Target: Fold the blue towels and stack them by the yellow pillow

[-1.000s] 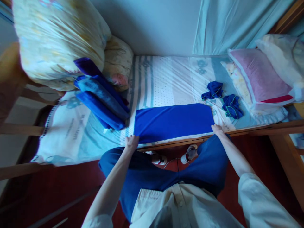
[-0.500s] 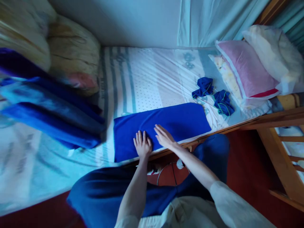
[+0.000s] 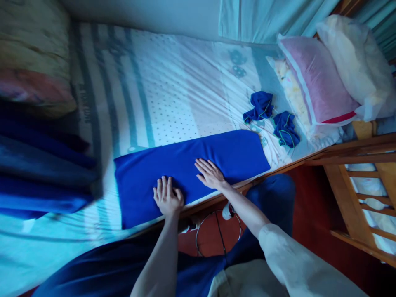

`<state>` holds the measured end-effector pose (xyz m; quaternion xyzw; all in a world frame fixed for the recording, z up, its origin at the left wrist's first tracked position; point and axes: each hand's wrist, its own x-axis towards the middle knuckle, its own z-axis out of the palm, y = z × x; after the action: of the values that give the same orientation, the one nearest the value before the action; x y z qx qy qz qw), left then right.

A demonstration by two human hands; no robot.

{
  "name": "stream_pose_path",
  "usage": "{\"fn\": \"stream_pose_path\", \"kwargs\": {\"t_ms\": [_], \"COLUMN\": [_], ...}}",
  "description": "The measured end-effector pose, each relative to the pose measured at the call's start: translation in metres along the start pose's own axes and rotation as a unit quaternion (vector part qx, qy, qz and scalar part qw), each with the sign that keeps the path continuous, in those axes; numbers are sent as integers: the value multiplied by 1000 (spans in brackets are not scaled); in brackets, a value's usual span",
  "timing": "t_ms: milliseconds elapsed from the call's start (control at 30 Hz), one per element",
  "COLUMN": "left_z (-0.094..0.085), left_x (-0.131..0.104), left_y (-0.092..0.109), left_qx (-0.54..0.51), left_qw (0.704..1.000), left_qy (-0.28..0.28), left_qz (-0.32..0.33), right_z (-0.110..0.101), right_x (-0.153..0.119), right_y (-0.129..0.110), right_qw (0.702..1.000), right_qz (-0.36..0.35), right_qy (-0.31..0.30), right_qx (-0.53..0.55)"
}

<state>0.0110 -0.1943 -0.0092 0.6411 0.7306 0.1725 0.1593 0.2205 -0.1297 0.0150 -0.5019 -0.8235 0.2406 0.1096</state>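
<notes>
A long blue cloth (image 3: 229, 148), laid flat in a strip, runs along the front edge of the bed. My left hand (image 3: 168, 196) rests palm down on its near left half, fingers stretched out. Farther right, my right hand (image 3: 210, 173) lies flat near the middle of the same cloth, its fingers extended. Faint creases show in the fabric around both hands. Beyond the cloth's right end lie two crumpled blue cloth pieces with green edging, one crumpled piece (image 3: 261, 106) farther back and the other crumpled piece (image 3: 285, 128) nearer the pillows.
Folded blue cloths (image 3: 40, 173) are stacked on the bed at left, below a large stuffed bag (image 3: 34, 53). A pink pillow (image 3: 321, 78) and a pale wrapped bundle (image 3: 355, 62) sit at the right end. The bed's wooden edge (image 3: 291, 163) runs past my knees.
The view has shifted, so the bed's left side appears lower and farther left. My right hand has settled flat on the cloth; my left hand stays on it, apparently slightly farther left.
</notes>
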Motion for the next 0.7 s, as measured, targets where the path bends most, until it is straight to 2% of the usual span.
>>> {"fn": "stream_pose_path", "kwargs": {"t_ms": [233,400,567,700], "left_z": [1,1,-1,-1], "left_x": [-1,0,0,0], "left_y": [-2,-2,0,1], "left_qx": [4,-1,-6,-14], "left_qw": [1000,1000,1000,1000], "left_qy": [-19,-5,-10,-15], "left_qz": [-6,-3,-9,-14], "right_z": [-46,-75,-100,-108], "right_x": [-40,-68,-94,-105], "right_y": [74,119,157,176], "right_qw": [994,984,967,951], "right_qz": [95,154,225,265], "right_qy": [13,23,30,51], "right_qx": [-43,-86,-120,-148]}}
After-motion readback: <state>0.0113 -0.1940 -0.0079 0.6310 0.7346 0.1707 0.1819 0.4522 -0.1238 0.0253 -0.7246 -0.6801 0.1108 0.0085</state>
